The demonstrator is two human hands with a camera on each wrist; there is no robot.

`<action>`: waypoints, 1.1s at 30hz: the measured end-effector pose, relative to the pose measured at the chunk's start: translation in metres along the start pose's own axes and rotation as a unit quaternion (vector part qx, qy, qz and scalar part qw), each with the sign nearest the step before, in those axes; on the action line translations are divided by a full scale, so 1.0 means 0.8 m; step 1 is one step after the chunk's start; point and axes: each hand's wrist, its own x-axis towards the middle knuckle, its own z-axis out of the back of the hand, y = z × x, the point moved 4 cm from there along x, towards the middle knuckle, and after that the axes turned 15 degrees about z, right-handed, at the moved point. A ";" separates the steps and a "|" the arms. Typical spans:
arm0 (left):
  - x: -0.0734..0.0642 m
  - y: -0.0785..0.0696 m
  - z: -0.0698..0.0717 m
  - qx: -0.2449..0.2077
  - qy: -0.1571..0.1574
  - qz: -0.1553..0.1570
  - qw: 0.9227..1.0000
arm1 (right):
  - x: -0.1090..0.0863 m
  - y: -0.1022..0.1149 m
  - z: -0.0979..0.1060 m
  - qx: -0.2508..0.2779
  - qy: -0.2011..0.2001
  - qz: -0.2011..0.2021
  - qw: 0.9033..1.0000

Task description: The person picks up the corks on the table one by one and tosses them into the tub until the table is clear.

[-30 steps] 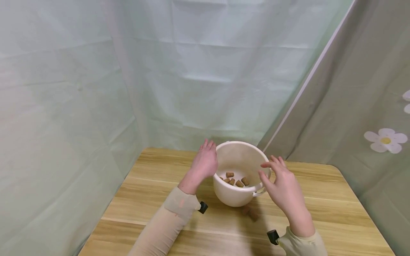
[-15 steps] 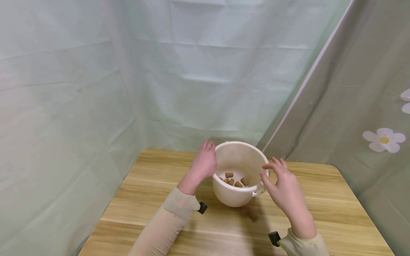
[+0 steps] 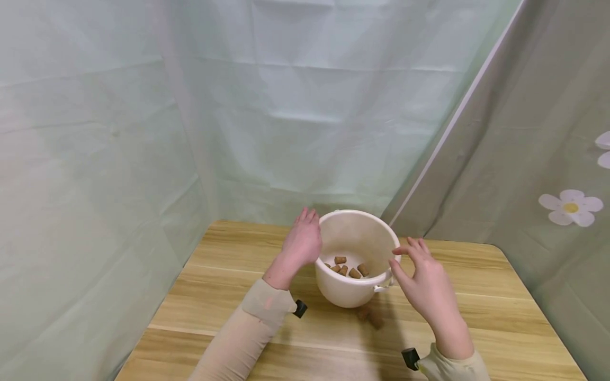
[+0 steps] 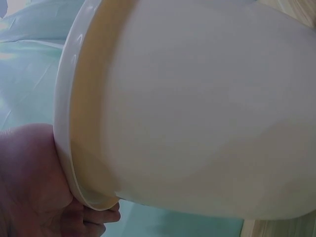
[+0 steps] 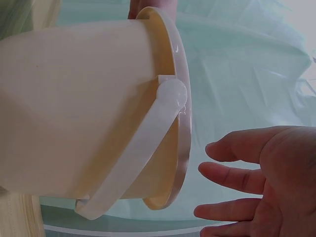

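Note:
A cream-white bucket (image 3: 350,293) stands on the table, with several corks (image 3: 355,273) lying on its bottom. My left hand (image 3: 303,239) grips the left side of its rim; in the left wrist view the fingers (image 4: 101,216) curl below the rim edge. To the right of the bucket my right hand (image 3: 426,278) hovers beside the rim, holding nothing. The right wrist view shows its fingers (image 5: 232,175) spread and apart from the rim. A white handle (image 5: 136,153) hangs down along the bucket's outer side.
Reddish-brown cork-like pieces (image 3: 374,316) lie in shadow on the wooden table (image 3: 229,275), just in front of the bucket. A pale green curtain (image 3: 305,132) hangs behind and to the left. On the right hangs a grey curtain (image 3: 486,174) with white flowers.
My right hand has shifted slightly right and toward me. The left hand keeps its grip on the rim, and the bucket and corks stay in place.

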 end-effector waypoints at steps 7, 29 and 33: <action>-0.001 -0.001 0.002 0.005 -0.005 -0.004 1.000 | -0.011 -0.009 0.002 -0.005 0.006 -0.015 1.000; -0.004 -0.001 0.001 -0.002 -0.008 -0.002 1.000 | -0.052 -0.032 0.011 -0.021 0.010 -0.036 0.999; -0.004 -0.001 0.001 -0.005 -0.007 -0.002 1.000 | -0.060 -0.038 0.009 -0.026 0.020 -0.046 0.998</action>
